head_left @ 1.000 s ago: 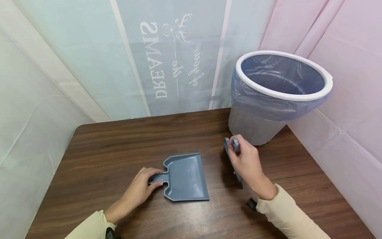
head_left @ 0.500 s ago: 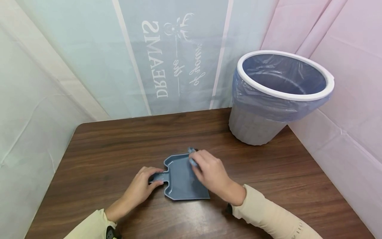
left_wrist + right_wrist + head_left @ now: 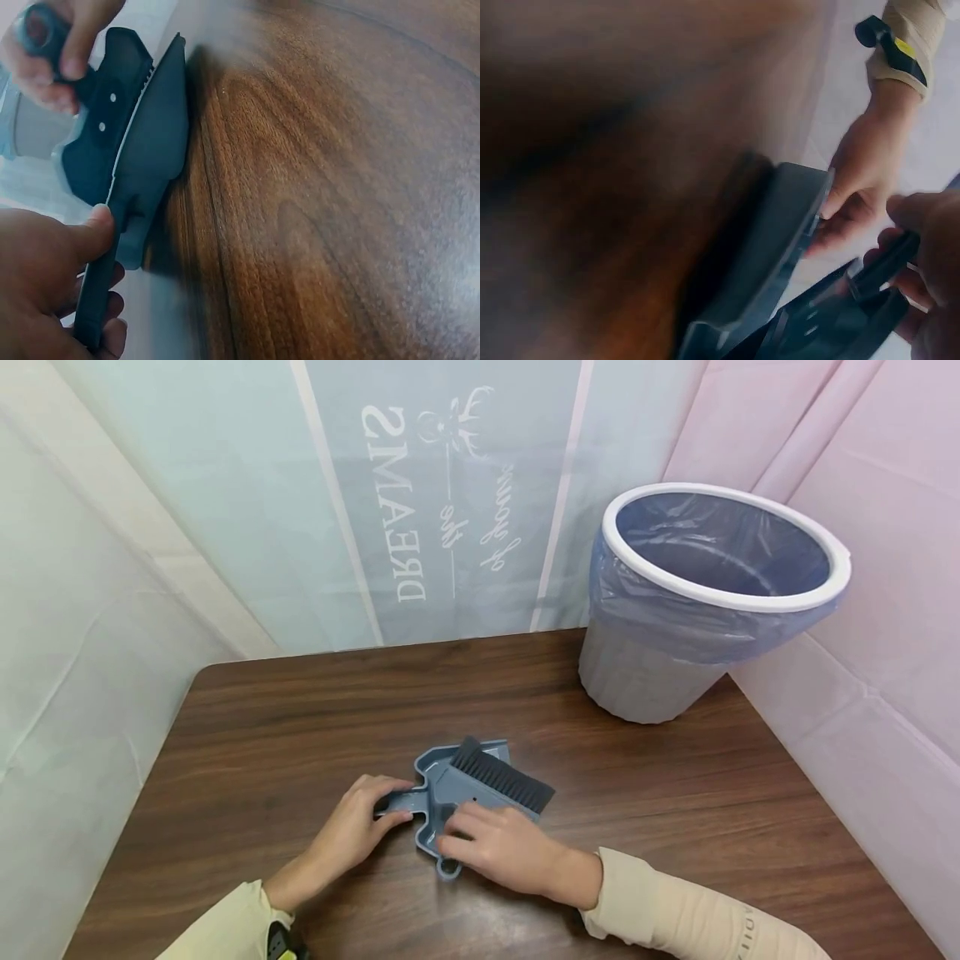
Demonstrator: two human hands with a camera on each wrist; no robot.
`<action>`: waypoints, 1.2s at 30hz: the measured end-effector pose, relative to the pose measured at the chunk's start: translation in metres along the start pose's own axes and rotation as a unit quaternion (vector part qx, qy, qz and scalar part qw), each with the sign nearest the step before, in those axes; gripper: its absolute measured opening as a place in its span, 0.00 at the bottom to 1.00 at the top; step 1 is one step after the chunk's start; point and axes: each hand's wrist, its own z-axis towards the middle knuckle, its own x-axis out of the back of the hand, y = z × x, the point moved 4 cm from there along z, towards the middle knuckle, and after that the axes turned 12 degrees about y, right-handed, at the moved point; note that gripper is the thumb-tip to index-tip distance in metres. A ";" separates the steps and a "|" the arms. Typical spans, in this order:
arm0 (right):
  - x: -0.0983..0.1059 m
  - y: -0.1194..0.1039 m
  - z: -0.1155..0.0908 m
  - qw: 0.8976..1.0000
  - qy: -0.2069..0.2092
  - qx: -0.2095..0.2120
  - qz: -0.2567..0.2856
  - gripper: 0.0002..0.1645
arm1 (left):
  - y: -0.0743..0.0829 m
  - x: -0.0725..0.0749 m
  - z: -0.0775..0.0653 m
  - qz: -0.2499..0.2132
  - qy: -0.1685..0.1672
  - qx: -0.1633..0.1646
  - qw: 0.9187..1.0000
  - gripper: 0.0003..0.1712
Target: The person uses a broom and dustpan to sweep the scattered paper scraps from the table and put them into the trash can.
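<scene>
My left hand (image 3: 348, 831) grips the handle of a blue-grey dustpan (image 3: 405, 802), thumb and fingers on either side of it, as the left wrist view also shows. The pan lies on the table with its wide lip facing right. In my right hand (image 3: 513, 853) is a matching hand brush (image 3: 504, 777), held by its handle. The brush lies slanted over the pan, its dark bristles pointing up and right past the lip. Its ringed handle end (image 3: 448, 868) sticks out near the pan's lower left corner. In the right wrist view the brush back (image 3: 832, 322) is beside the pan's wall.
A grey bin (image 3: 630, 668) with a blue liner and a white rim (image 3: 611, 522) stands at the back right of the wooden table (image 3: 315, 718). Printed cloth (image 3: 465, 610) hangs along the back edge, with pale cloth on both sides.
My right hand has moved left from beside the bin and brought the brush over the dustpan, turning its bristles to face up and right. My left hand keeps its hold on the pan.
</scene>
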 end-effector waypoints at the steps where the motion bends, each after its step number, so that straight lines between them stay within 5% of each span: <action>1: -0.001 -0.001 -0.002 1.000 -0.012 0.007 0.012 0.11 | 0.000 0.000 0.000 0.000 -0.001 -0.002 1.000 0.20; 8: -0.013 -0.009 -0.012 0.993 -0.097 0.045 0.053 0.08 | 0.001 0.002 -0.002 0.001 -0.009 -0.003 1.000 0.22; 18: -0.014 -0.009 -0.013 0.988 -0.136 0.063 0.043 0.09 | 0.000 0.004 -0.004 0.013 -0.021 0.008 1.000 0.23; 29: -0.009 -0.004 -0.014 0.976 -0.183 -0.006 0.116 0.19 | -0.003 0.004 -0.006 0.007 -0.009 -0.004 1.000 0.21; 36: -0.007 -0.003 -0.016 0.972 -0.190 -0.015 0.138 0.21 | -0.004 0.006 -0.003 0.008 -0.005 -0.003 1.000 0.19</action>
